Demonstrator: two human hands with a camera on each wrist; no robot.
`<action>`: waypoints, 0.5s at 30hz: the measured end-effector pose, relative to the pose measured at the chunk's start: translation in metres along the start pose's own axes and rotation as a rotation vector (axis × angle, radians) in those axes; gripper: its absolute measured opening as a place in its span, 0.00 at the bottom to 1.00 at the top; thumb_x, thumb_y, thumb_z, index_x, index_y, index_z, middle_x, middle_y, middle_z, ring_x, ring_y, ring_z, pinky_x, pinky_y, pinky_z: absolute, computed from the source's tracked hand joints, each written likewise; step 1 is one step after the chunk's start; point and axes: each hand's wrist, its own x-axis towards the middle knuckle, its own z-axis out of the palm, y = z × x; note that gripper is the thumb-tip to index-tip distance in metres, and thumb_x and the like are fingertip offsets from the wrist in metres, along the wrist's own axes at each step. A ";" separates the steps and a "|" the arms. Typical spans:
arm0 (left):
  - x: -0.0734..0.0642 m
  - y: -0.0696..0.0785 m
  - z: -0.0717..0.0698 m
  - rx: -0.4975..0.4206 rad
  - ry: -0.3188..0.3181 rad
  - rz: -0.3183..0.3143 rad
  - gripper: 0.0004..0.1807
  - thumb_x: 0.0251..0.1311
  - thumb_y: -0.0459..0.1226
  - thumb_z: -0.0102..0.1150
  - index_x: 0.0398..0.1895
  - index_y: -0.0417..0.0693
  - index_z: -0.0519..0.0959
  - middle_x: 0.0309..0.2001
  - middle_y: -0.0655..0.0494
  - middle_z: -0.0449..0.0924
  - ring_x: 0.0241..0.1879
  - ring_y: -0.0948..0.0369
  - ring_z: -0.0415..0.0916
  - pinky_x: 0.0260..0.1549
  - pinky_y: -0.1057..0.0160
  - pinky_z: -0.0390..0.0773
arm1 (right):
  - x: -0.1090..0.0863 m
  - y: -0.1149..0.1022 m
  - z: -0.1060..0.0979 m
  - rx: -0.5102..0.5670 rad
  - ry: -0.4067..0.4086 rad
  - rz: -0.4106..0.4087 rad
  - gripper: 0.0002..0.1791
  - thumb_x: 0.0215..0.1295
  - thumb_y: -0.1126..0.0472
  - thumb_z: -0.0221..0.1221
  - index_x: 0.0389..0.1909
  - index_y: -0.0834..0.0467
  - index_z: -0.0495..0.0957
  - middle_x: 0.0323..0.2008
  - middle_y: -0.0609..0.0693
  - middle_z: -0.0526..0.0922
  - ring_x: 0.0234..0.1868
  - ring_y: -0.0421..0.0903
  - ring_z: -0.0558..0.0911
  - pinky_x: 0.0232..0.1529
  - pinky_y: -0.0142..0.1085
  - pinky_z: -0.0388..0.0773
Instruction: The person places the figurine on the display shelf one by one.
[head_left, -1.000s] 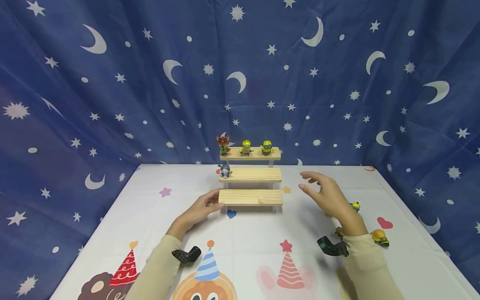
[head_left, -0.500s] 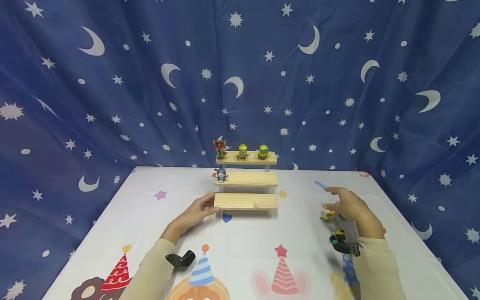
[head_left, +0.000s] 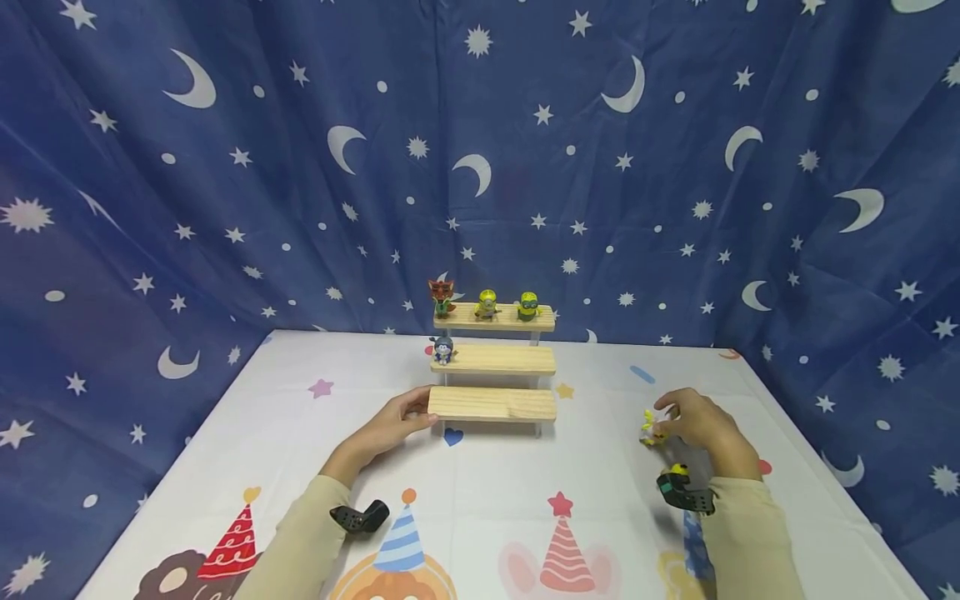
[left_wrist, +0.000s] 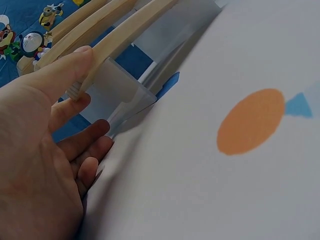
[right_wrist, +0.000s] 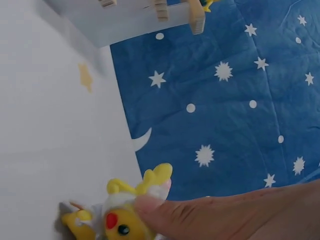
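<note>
A three-tier wooden display shelf (head_left: 491, 406) stands on the cloth-covered table. My left hand (head_left: 390, 423) holds the left end of its lowest board, thumb on the board's edge and index finger beneath in the left wrist view. To the right of the shelf, my right hand (head_left: 701, 427) pinches a small yellow-and-white figurine (head_left: 648, 430) with a red cheek and black eye. The right wrist view shows the thumb pressed on this figurine (right_wrist: 125, 216); the other fingers are hidden there.
A fox figurine (head_left: 442, 302) and two yellow minion figurines (head_left: 487, 306) stand on the top tier. On the middle tier's left end is a dark-blue figurine (head_left: 443, 351). Another yellow figurine (head_left: 679, 469) shows partly behind the right wrist camera (head_left: 686, 493). A blue starry curtain (head_left: 300, 208) hangs behind.
My right hand has moved right and down from beside the shelf to the yellow-and-white figurine, and its fingers have closed on it. The left hand stays at the shelf. The head view has shifted slightly.
</note>
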 end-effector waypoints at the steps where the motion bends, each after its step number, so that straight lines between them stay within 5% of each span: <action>1: 0.000 0.000 0.000 0.000 0.000 0.001 0.38 0.71 0.45 0.59 0.78 0.44 0.58 0.69 0.43 0.72 0.67 0.48 0.70 0.66 0.49 0.72 | 0.001 -0.001 0.001 0.009 0.005 0.000 0.23 0.63 0.59 0.68 0.55 0.67 0.79 0.47 0.66 0.82 0.42 0.55 0.81 0.42 0.49 0.78; 8: -0.001 0.002 0.001 -0.007 0.017 -0.004 0.38 0.70 0.45 0.60 0.78 0.44 0.59 0.69 0.43 0.72 0.67 0.48 0.70 0.67 0.45 0.70 | 0.007 -0.006 0.009 0.067 0.061 -0.112 0.15 0.64 0.62 0.66 0.46 0.69 0.81 0.37 0.61 0.78 0.35 0.51 0.76 0.36 0.43 0.77; 15: 0.000 -0.002 0.000 -0.005 0.016 -0.020 0.39 0.70 0.47 0.61 0.78 0.45 0.58 0.69 0.44 0.72 0.67 0.49 0.70 0.67 0.46 0.71 | 0.009 -0.013 0.016 0.105 0.028 -0.098 0.15 0.63 0.65 0.68 0.46 0.69 0.80 0.34 0.58 0.75 0.34 0.50 0.74 0.33 0.39 0.75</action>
